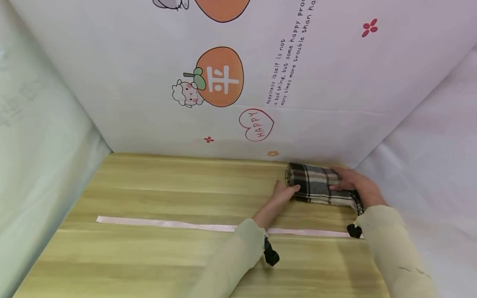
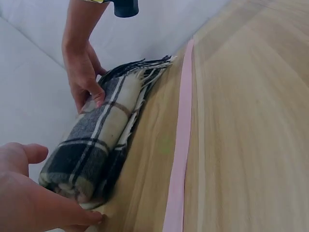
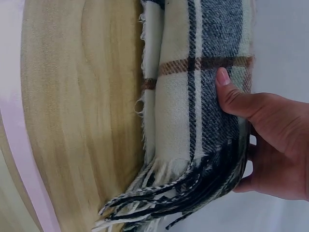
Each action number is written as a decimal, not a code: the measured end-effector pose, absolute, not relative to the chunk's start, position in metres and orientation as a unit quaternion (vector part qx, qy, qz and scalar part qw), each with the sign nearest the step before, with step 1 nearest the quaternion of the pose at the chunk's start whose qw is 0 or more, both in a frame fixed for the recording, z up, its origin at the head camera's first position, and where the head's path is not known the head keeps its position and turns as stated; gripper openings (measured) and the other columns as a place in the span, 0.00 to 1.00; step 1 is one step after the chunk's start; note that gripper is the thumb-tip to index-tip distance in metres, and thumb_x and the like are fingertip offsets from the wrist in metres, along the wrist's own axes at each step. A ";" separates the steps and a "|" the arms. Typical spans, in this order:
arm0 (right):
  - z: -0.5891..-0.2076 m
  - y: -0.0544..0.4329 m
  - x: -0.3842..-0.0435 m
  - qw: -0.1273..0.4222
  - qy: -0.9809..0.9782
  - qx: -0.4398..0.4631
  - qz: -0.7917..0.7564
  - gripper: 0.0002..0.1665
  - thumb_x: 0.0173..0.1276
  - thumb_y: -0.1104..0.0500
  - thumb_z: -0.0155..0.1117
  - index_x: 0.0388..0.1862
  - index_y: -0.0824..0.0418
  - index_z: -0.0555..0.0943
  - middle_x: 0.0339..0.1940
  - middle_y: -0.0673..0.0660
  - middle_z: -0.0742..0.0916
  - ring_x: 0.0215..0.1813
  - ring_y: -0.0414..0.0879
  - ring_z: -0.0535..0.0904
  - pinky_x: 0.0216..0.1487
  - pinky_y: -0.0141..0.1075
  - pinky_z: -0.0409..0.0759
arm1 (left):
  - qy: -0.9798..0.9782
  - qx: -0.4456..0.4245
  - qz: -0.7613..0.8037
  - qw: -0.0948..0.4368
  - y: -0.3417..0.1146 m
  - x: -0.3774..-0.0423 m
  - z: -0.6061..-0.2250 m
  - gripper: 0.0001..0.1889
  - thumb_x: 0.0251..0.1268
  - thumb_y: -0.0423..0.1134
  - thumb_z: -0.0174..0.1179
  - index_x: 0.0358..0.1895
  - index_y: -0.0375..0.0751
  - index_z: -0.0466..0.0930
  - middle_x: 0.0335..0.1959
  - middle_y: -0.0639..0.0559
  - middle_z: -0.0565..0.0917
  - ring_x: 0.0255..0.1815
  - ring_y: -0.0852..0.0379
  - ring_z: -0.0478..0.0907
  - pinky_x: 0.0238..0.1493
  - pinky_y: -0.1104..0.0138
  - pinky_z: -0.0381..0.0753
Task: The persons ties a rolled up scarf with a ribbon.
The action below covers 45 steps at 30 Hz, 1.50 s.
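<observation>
A plaid scarf in black, grey, white and brown lies folded into a thick roll near the back wall, toward the right corner. Its fringe spills from the right end onto the table. My right hand grips that end, with the thumb on top and the other fingers behind the roll, partly hidden. At the opposite end is my left hand, its thumb spread from the fingers. In the left wrist view, the left fingers stretch alongside the rolled end.
The scarf rests on a wood-grain table. A pink strip of tape runs across it in front of the scarf. Behind stands a white printed sheet, and pale cloth walls close in both sides.
</observation>
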State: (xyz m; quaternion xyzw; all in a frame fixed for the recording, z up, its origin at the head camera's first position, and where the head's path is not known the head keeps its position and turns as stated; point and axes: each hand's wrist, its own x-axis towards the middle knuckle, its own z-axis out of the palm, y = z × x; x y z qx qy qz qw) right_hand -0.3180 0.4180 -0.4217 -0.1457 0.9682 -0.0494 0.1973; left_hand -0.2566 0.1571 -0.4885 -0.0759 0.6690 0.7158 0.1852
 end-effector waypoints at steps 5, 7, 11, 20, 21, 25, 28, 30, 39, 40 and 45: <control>-0.428 0.409 -0.316 0.213 0.968 -0.124 -0.053 0.55 0.68 0.45 0.67 0.77 0.75 0.50 0.74 0.81 0.58 0.73 0.80 0.51 0.69 0.69 0.58 | 0.710 -0.090 0.679 0.165 0.167 -0.265 -0.491 0.40 0.67 0.47 0.65 0.75 0.33 0.59 0.75 0.38 0.65 0.74 0.39 0.65 0.69 0.49 0.70; -0.430 0.407 -0.314 0.222 0.967 -0.111 -0.051 0.56 0.69 0.44 0.66 0.78 0.73 0.49 0.76 0.80 0.56 0.74 0.81 0.46 0.70 0.70 0.55 | 0.718 -0.101 0.667 0.171 0.167 -0.267 -0.493 0.38 0.66 0.49 0.66 0.73 0.34 0.63 0.72 0.39 0.70 0.71 0.39 0.69 0.66 0.48 0.73; -0.431 0.409 -0.310 0.224 0.970 -0.082 -0.035 0.56 0.69 0.44 0.66 0.80 0.69 0.47 0.77 0.79 0.54 0.75 0.81 0.42 0.70 0.71 0.54 | 0.719 -0.092 0.659 0.201 0.169 -0.272 -0.493 0.40 0.62 0.53 0.68 0.71 0.35 0.66 0.70 0.39 0.72 0.68 0.38 0.71 0.64 0.46 0.74; -0.431 0.415 -0.302 0.197 0.979 -0.048 -0.009 0.56 0.67 0.39 0.66 0.81 0.61 0.49 0.78 0.75 0.55 0.78 0.77 0.42 0.64 0.78 0.53 | 0.735 -0.088 0.638 0.214 0.176 -0.273 -0.491 0.43 0.58 0.57 0.71 0.72 0.38 0.66 0.74 0.36 0.63 0.75 0.34 0.57 0.69 0.42 0.65; -0.431 0.415 -0.301 0.194 0.980 -0.050 -0.008 0.57 0.66 0.39 0.67 0.81 0.61 0.49 0.78 0.75 0.55 0.78 0.77 0.43 0.64 0.78 0.53 | 0.745 -0.089 0.628 0.209 0.176 -0.273 -0.491 0.42 0.58 0.57 0.70 0.71 0.38 0.67 0.73 0.36 0.64 0.74 0.35 0.58 0.68 0.42 0.66; -0.429 0.412 -0.298 0.177 0.982 -0.060 0.008 0.56 0.65 0.40 0.68 0.80 0.60 0.51 0.78 0.73 0.58 0.78 0.76 0.44 0.63 0.79 0.53 | 0.771 -0.072 0.601 0.198 0.177 -0.272 -0.492 0.39 0.58 0.57 0.70 0.69 0.38 0.71 0.68 0.40 0.73 0.67 0.38 0.67 0.63 0.46 0.73; -0.427 0.411 -0.295 0.168 0.984 -0.064 0.019 0.55 0.65 0.42 0.69 0.80 0.62 0.53 0.78 0.73 0.59 0.78 0.75 0.44 0.64 0.79 0.53 | 0.788 -0.039 0.584 0.193 0.176 -0.275 -0.495 0.27 0.57 0.56 0.71 0.49 0.37 0.80 0.45 0.46 0.83 0.46 0.47 0.79 0.46 0.56 0.81; -0.426 0.411 -0.294 0.167 0.984 -0.066 0.018 0.55 0.65 0.42 0.70 0.79 0.64 0.53 0.78 0.74 0.59 0.79 0.74 0.42 0.65 0.78 0.52 | 0.803 -0.015 0.565 0.190 0.176 -0.277 -0.498 0.22 0.57 0.57 0.71 0.28 0.41 0.77 0.25 0.53 0.77 0.26 0.55 0.74 0.29 0.62 0.76; -0.425 0.418 -0.299 0.143 0.985 -0.097 -0.016 0.57 0.59 0.45 0.77 0.74 0.72 0.58 0.71 0.78 0.66 0.73 0.75 0.58 0.61 0.72 0.65 | 0.740 0.033 0.640 0.202 0.172 -0.274 -0.502 0.49 0.61 0.51 0.70 0.77 0.34 0.52 0.74 0.37 0.65 0.72 0.40 0.67 0.66 0.51 0.74; -0.425 0.420 -0.299 0.135 0.985 -0.106 -0.016 0.57 0.57 0.45 0.78 0.73 0.73 0.59 0.69 0.79 0.68 0.70 0.75 0.62 0.59 0.71 0.68 | 0.736 0.037 0.645 0.203 0.172 -0.274 -0.504 0.50 0.60 0.51 0.71 0.78 0.34 0.50 0.76 0.36 0.62 0.75 0.39 0.63 0.69 0.50 0.71; -0.423 0.423 -0.299 0.117 0.986 -0.116 -0.020 0.58 0.51 0.44 0.81 0.70 0.72 0.63 0.68 0.79 0.69 0.69 0.74 0.65 0.57 0.71 0.69 | 0.743 0.065 0.641 0.182 0.172 -0.274 -0.503 0.48 0.56 0.50 0.73 0.75 0.35 0.56 0.71 0.38 0.68 0.71 0.40 0.67 0.66 0.52 0.74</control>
